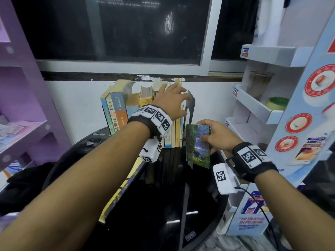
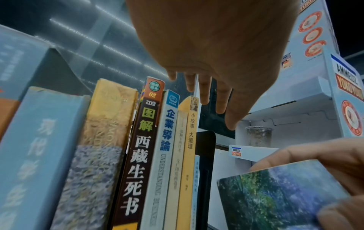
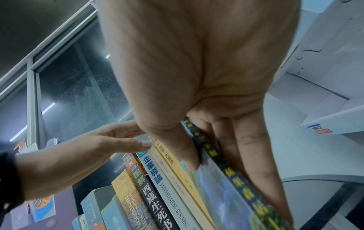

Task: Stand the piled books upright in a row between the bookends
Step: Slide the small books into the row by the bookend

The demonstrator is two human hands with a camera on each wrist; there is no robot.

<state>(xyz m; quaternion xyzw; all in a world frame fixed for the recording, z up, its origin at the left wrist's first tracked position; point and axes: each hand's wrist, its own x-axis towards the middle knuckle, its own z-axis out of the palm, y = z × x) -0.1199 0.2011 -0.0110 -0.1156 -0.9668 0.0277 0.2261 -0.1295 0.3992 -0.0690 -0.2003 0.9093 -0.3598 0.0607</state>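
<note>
A row of upright books (image 1: 116, 113) stands at the back of the black table (image 1: 163, 214), ending at a black bookend (image 1: 191, 104) on its right. My left hand (image 1: 172, 102) is spread, fingers straight, over the tops of the rightmost books beside that bookend; the right wrist view shows its fingertips (image 3: 141, 144) touching them. My right hand (image 1: 215, 136) grips a waterfall-cover book (image 1: 197, 147) upright in front of the bookend, thumb (image 3: 183, 147) on the cover. Another book (image 1: 117, 194) lies flat under my left forearm.
A purple shelf unit (image 1: 27, 105) stands at the left. At the right, a white cardboard display rack (image 1: 262, 109) holds a roll of tape (image 1: 277, 104) close to the bookend. A dark window and white wall are behind the books. A black cloth (image 1: 23, 180) lies low left.
</note>
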